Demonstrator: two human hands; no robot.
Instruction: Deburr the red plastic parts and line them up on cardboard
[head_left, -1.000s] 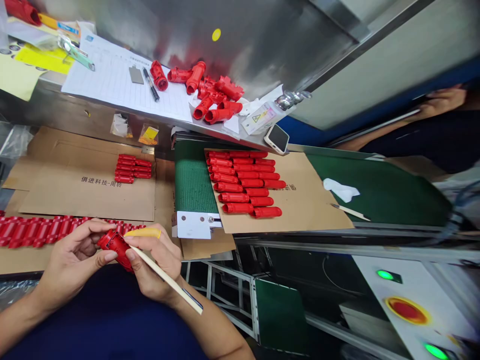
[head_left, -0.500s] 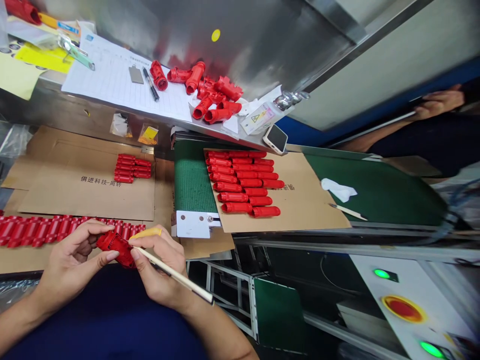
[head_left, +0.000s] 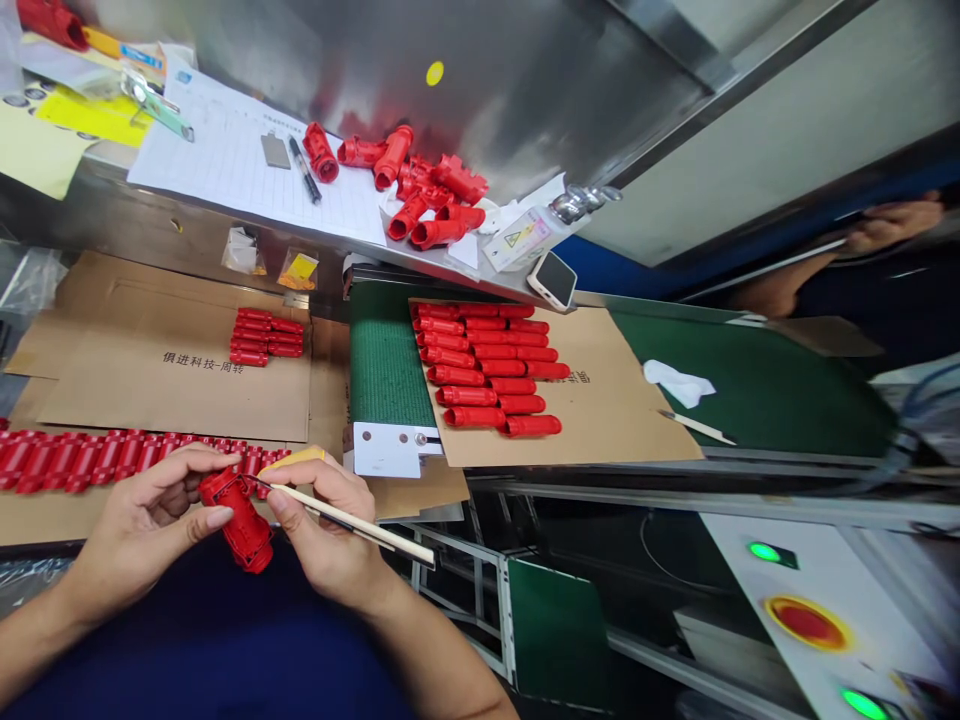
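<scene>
Pinched between thumb and fingers of my left hand (head_left: 154, 520) is a red plastic part (head_left: 241, 525), tilted with its lower end toward my body. My right hand (head_left: 326, 520) holds a thin pale brush (head_left: 360, 525), its dark tip at the upper right side of the part. Something yellow (head_left: 304, 456) shows at my right index finger. Behind my hands a row of red parts (head_left: 82, 460) lies on cardboard, and a small group of red parts (head_left: 266, 338) rests on a cardboard sheet (head_left: 135, 390).
Rows of red parts (head_left: 487, 370) lie on cardboard (head_left: 600, 420) over a green conveyor (head_left: 386, 350). The metal shelf holds loose red parts (head_left: 431, 190), paper (head_left: 217, 150) and a pen (head_left: 305, 170). Another person's hand (head_left: 892, 222) is at the upper right.
The red part in my left hand has turned so its lower end points more downward. The brush has shifted slightly, with its tip now visible. The other person's hand has moved slightly right.
</scene>
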